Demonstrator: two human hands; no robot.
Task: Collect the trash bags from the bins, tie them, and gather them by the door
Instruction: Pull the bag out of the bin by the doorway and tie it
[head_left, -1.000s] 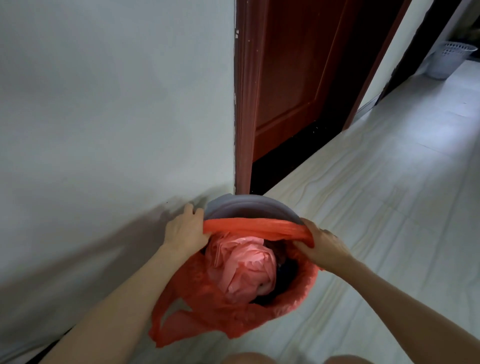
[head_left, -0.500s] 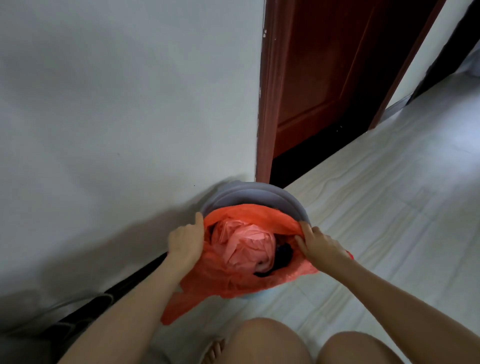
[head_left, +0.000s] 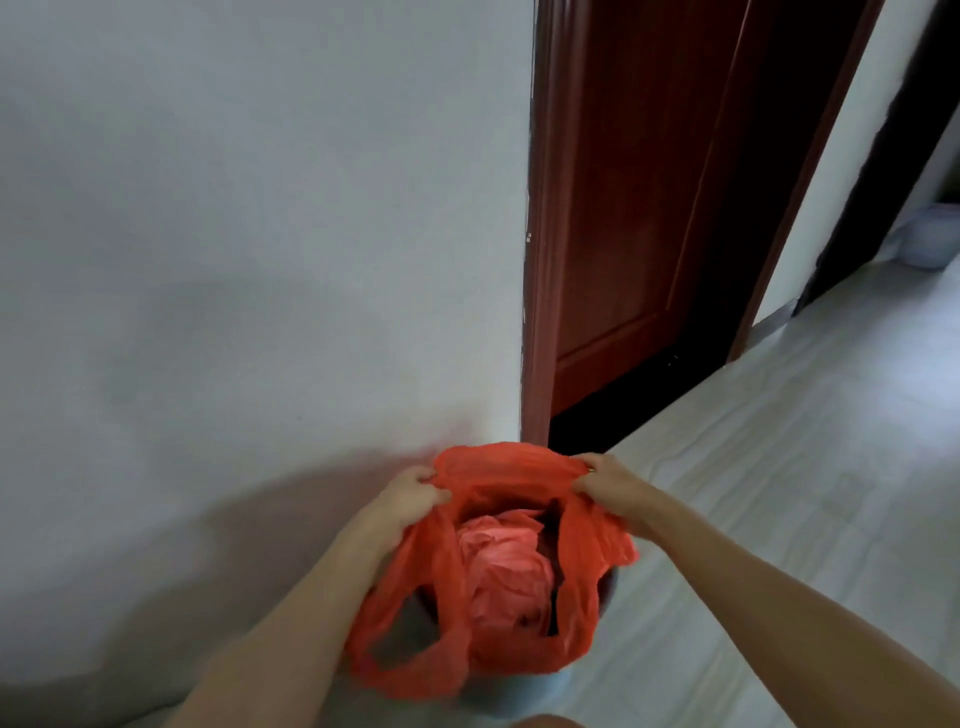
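Fingers (head_left: 423, 475) of both hands pinch the trash bag (head_left: 498, 597) rim.

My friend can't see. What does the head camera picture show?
Two bare hands, left hand and right hand, grip the far rim of a thin orange plastic trash bag in a grey round bin, beside a white wall and dark red wooden door.

Soft dim daylight from the right, faint shadow on the wall (head_left: 234, 260), overall motion blur, wide-angle bending.
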